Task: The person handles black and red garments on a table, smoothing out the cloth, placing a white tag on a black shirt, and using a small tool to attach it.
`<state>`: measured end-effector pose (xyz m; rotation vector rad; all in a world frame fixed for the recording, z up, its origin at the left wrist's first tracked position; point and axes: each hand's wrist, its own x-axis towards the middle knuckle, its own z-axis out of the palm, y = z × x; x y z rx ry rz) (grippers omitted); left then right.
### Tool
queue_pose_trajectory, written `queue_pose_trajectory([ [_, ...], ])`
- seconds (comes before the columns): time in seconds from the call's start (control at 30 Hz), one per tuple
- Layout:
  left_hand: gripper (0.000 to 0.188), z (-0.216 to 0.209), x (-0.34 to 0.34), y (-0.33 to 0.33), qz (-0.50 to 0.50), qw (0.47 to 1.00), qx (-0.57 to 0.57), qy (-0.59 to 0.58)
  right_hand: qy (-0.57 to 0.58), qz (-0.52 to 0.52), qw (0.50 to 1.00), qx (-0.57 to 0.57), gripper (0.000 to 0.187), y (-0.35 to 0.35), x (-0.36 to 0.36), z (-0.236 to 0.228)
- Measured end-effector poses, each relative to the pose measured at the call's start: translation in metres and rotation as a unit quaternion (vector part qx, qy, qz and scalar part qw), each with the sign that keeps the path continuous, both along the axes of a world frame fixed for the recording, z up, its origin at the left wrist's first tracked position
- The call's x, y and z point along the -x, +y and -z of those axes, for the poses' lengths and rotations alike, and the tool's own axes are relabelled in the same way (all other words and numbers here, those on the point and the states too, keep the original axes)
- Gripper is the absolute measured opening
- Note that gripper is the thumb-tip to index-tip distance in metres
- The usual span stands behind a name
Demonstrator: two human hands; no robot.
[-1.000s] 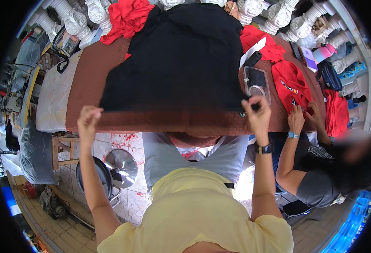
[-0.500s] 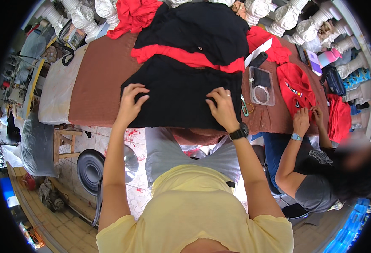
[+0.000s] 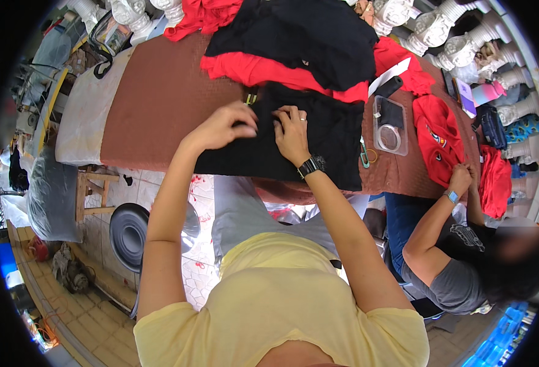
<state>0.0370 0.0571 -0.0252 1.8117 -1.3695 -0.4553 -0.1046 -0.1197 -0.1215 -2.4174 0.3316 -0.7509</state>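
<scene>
A black piece of cloth (image 3: 330,140) lies on the brown-covered table (image 3: 159,92) in front of me, its upper left side turned inward. My left hand (image 3: 228,125) is at the cloth's left side, with its fingers bent; motion blurs them, and whether they pinch the fabric I cannot make out. My right hand (image 3: 292,136) rests on the cloth just to the right of it, fingers spread and pointing away from me. Just beyond my left hand a small yellow-and-dark item (image 3: 251,98) shows by the cloth's edge; its kind is unclear.
Behind lie a larger black garment (image 3: 294,40) and red cloth (image 3: 245,66). Rightward are a clear plastic box (image 3: 390,125), a small green-handled tool (image 3: 364,153) and a red garment (image 3: 437,131). A co-worker's hand (image 3: 460,178) touches that garment. White ornate balusters (image 3: 431,30) line the back.
Both hands have moved closer together, my left one rightward and my right one leftward. The black cloth's upper left side has come inward, baring brown table cover and the small yellow item.
</scene>
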Motion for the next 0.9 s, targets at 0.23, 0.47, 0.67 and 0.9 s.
queue_pose_trajectory([
  [0.23, 0.015, 0.046, -0.052, -0.031, -0.250, 0.955, 0.038, -0.157, -0.034, -0.030, 0.997, 0.055, 0.068, -0.012, 0.003, 0.054],
  [0.47, 0.039, 0.059, -0.004, -0.082, -0.283, 0.872, -0.215, -0.337, -0.041, -0.008, 0.998, 0.042, 0.068, -0.019, 0.001, 0.072],
  [0.67, 0.030, 0.048, -0.016, -0.069, -0.294, 0.928, -0.189, -0.131, -0.044, -0.013, 0.998, 0.043, 0.061, -0.011, 0.004, 0.052],
  [0.9, 0.031, 0.037, -0.188, -0.010, -0.504, 0.861, 0.025, -0.062, -0.020, -0.004, 0.996, 0.084, 0.062, -0.015, 0.007, 0.063],
])
